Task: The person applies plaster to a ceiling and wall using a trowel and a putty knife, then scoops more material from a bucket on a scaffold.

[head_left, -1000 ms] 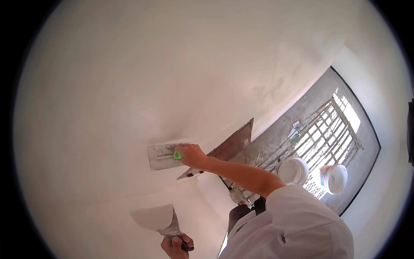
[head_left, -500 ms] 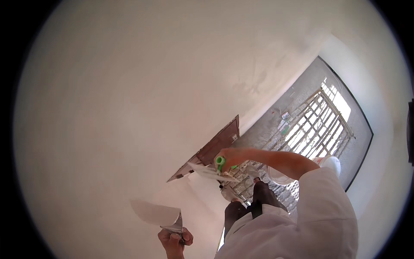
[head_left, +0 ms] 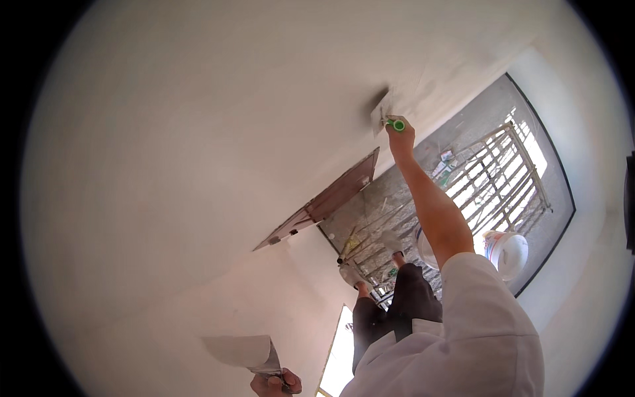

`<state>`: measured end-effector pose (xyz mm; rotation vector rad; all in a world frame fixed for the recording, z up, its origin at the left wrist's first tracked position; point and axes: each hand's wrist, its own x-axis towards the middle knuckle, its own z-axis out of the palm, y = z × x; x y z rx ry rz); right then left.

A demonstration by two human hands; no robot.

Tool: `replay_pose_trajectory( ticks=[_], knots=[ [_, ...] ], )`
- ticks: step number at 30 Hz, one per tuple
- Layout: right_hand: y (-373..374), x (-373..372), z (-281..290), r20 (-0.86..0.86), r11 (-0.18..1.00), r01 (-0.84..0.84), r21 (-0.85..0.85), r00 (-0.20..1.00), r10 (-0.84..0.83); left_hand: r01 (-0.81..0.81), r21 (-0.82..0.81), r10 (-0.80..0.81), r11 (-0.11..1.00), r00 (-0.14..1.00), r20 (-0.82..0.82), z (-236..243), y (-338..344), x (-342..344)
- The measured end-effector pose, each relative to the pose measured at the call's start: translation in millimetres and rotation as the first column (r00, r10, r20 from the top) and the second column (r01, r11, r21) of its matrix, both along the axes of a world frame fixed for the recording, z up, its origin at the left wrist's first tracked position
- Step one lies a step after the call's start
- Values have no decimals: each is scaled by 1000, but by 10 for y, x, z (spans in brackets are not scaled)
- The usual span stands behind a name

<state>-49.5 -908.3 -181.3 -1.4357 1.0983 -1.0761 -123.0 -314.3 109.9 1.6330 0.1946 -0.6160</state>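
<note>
Raised toward the upper right, my right hand (head_left: 401, 141) grips a flat metal trowel (head_left: 378, 117) by its green handle (head_left: 398, 124); the blade lies at the white plastered wall (head_left: 198, 145), with a dark shadow beside it. Low in the picture, my left hand (head_left: 273, 384) is wrapped round a wide putty knife (head_left: 263, 357), whose blade carries a smooth white layer, apparently plaster. A dark reddish-brown panel (head_left: 331, 195) sits in the wall below and left of the trowel.
My feet (head_left: 357, 281) stand on a metal bar platform (head_left: 512, 169) over a grey floor (head_left: 549, 192). Two white buckets (head_left: 509, 258) are at the right, one partly behind my arm. Small litter (head_left: 443, 165) lies on the floor. A bright opening (head_left: 337, 351) shows at the bottom.
My right hand and trowel have moved up and right, from left of the brown panel, dipping near it, to above it. My left hand with the putty knife is slightly lower.
</note>
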Motion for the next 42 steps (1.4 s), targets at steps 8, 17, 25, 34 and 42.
replay_pose_trajectory(
  ticks=[8,17,25,34,42],
  knots=[
    [1757,760,110,-121,984,-176,31,977,178,6,-78,-2,997,999,47,-10,115,17],
    [3442,998,1052,425,453,-871,190,489,762,73,176,-105,982,978,182,-184,392,139],
    [1463,18,171,572,527,-454,718,817,-75,-227,-55,222,972,971,-92,-217,154,55],
    [-96,-51,-72,581,478,-376,794,701,-413,27,44,-29,999,998,63,130,-656,-125],
    [-313,85,216,689,498,-480,722,569,-449,-93,-46,88,995,991,-100,92,-775,24]
  ],
)
